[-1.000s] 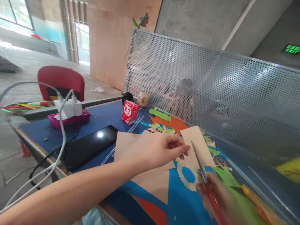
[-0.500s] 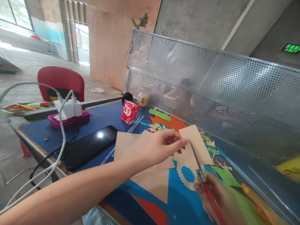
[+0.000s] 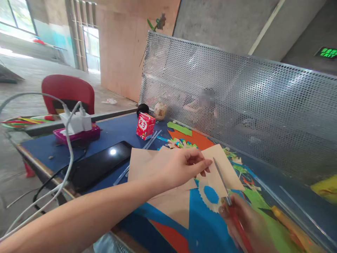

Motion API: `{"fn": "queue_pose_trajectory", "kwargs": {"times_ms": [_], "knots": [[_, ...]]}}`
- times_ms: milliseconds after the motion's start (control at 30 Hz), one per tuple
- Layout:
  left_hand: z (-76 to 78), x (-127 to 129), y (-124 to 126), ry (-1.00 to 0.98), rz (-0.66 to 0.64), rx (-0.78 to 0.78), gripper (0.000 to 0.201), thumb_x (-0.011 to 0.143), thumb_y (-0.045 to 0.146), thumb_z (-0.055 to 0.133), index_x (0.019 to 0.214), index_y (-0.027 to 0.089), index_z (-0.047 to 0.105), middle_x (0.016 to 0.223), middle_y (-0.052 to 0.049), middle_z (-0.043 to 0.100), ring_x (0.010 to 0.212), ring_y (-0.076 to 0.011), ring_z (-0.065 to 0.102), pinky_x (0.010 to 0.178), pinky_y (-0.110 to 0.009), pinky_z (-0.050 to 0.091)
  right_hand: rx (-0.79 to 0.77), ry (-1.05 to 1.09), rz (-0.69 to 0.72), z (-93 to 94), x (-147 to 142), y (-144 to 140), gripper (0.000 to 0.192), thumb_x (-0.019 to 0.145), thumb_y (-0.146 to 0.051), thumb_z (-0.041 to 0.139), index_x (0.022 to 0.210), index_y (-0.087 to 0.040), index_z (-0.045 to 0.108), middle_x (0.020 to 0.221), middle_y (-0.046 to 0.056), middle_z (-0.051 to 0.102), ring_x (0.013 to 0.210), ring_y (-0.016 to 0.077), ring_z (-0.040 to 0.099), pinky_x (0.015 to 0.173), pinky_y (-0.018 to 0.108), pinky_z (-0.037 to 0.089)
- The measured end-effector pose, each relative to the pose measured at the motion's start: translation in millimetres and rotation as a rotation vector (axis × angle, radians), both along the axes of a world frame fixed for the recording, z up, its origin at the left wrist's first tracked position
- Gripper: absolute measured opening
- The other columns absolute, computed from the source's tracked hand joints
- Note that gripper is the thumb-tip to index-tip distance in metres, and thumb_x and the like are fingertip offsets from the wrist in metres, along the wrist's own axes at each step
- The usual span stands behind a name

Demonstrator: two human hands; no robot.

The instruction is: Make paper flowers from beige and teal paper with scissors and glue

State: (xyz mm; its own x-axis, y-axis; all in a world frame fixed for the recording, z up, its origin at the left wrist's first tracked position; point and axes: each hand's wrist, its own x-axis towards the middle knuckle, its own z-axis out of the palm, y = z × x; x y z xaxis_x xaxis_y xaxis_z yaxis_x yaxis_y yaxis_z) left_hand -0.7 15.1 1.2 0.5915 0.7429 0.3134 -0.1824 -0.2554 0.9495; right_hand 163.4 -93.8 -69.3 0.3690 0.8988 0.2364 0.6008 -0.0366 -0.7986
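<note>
Cream paper piece (image 3: 231, 170) sits right of centre over the table (image 3: 113, 123), raised a bit above the blue paper (image 3: 207, 232), with its far end tilted up. Left hand (image 3: 181, 165) reaches across from the left, thumb and fingers pinched together, apparently on the piece's left edge; the exact contact is partly hidden. Right hand (image 3: 246, 216), near right, is closed round the red handles of the scissors (image 3: 228, 201). One blade lies along the piece, tip pointing far left, just beside the left fingertips; other blade not clear.

Step in hand looks like cutting, mid-cut; how far the slit runs, can't tell. Next move likely calls for closing the blades while the left pinch holds the piece taut, fingertips clear of the tip.

Jagged paper ring (image 3: 212, 208) lies just left of the right hand, on the blue paper. Larger cream sheet (image 3: 143, 158) is under the left hand. Green paper (image 3: 256, 200) right; red drink box (image 3: 145, 126) far left of the piece.
</note>
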Motion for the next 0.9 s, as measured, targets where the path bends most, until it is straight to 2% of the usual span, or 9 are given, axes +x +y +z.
{"fn": "queue_pose_trajectory", "kwargs": {"times_ms": [133, 333, 467, 633, 767, 900], "knots": [[-1.6, 0, 1, -0.002, -0.005, -0.006, 0.021, 0.082, 0.021, 0.055, 0.064, 0.011, 0.056, 0.059, 0.002, 0.058, 0.049, -0.0030, 0.050, 0.048, -0.014, 0.040, -0.066, 0.039, -0.014, 3.0, 1, -1, 0.036, 0.070, -0.055, 0.056, 0.064, -0.025, 0.038, 0.048, -0.009, 0.034, 0.030, 0.0077, 0.024, 0.031, 0.025, 0.016], [-3.8, 2, 1, 0.015, -0.060, -0.041, 0.021, 0.082, 0.022, 0.055, 0.063, 0.012, 0.055, 0.059, 0.002, 0.058, 0.049, -0.0037, 0.051, 0.047, -0.014, 0.041, -0.020, -0.097, -0.009, 10.7, -2, -2, 0.032, 0.071, -0.051, 0.055, 0.060, -0.025, 0.040, 0.044, -0.007, 0.040, 0.034, 0.0097, 0.033, 0.036, 0.024, 0.027], [-4.1, 3, 0, 0.054, -0.092, -0.060, 0.022, 0.082, 0.023, 0.055, 0.063, 0.012, 0.054, 0.061, 0.001, 0.059, 0.051, -0.0042, 0.052, 0.047, -0.014, 0.041, 0.025, -0.141, -0.034, 13.1, -4, -2, 0.031, 0.072, -0.054, 0.053, 0.065, -0.025, 0.045, 0.043, -0.007, 0.041, 0.033, 0.0106, 0.033, 0.035, 0.025, 0.026], [-6.4, 1, 0, 0.041, -0.095, -0.028, 0.021, 0.082, 0.023, 0.055, 0.063, 0.013, 0.054, 0.061, 0.002, 0.059, 0.051, -0.0041, 0.053, 0.048, -0.014, 0.041, -0.022, -0.011, -0.025, 13.4, -7, -2, 0.037, 0.071, -0.057, 0.053, 0.061, -0.026, 0.035, 0.043, -0.009, 0.033, 0.031, 0.0096, 0.028, 0.033, 0.024, 0.023], [-4.7, 2, 0, 0.022, -0.092, -0.031, 0.021, 0.081, 0.024, 0.056, 0.063, 0.013, 0.054, 0.060, 0.002, 0.059, 0.051, -0.0043, 0.052, 0.048, -0.015, 0.041, -0.005, -0.025, -0.034, 12.4, -6, -2, 0.037, 0.069, -0.055, 0.058, 0.060, -0.026, 0.037, 0.044, -0.008, 0.040, 0.031, 0.0092, 0.030, 0.034, 0.024, 0.025], [-2.8, 1, 1, -0.032, -0.024, -0.032, 0.020, 0.084, 0.024, 0.053, 0.068, 0.012, 0.056, 0.062, 0.001, 0.058, 0.051, -0.0042, 0.052, 0.050, -0.015, 0.042, -0.035, 0.013, -0.022, 7.7, -2, -2, 0.036, 0.069, -0.057, 0.057, 0.062, -0.025, 0.041, 0.045, -0.008, 0.045, 0.028, 0.0077, 0.028, 0.030, 0.024, 0.017]]}}
